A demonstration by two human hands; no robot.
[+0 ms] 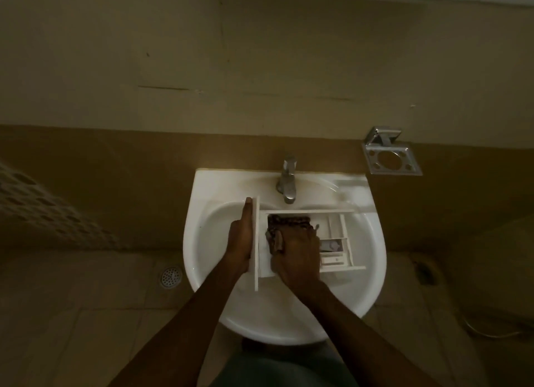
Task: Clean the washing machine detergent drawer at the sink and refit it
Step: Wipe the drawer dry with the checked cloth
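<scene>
Two hands are at work over one white sink (372,256), and between them lies one detergent drawer (335,261), set crossways in the basin. The left hand (241,239) lies flat against the outer face of the drawer's front panel (256,242), fingers straight and pressed together, pointing away from the person; I can't tell where its thumb sits. Just across that panel, the right hand (297,256) is curled down into the drawer's big compartment, gripping one dark scrubber (289,222) that shows beyond its knuckles. Past the right hand, farther from the left, are the drawer's smaller compartments; the light is too dim for me to count them exactly.

One tap (287,181) stands beyond both hands, its spout just above the drawer's far long edge. The drawer's end beyond the right hand comes near the basin wall. The front panel overhangs the drawer body at both ends. Open basin shows outside the left hand and on the near side of the right wrist.

One metal holder (391,158) hangs on the wall well beyond the right hand, and one floor drain (171,276) lies outside the left forearm.
</scene>
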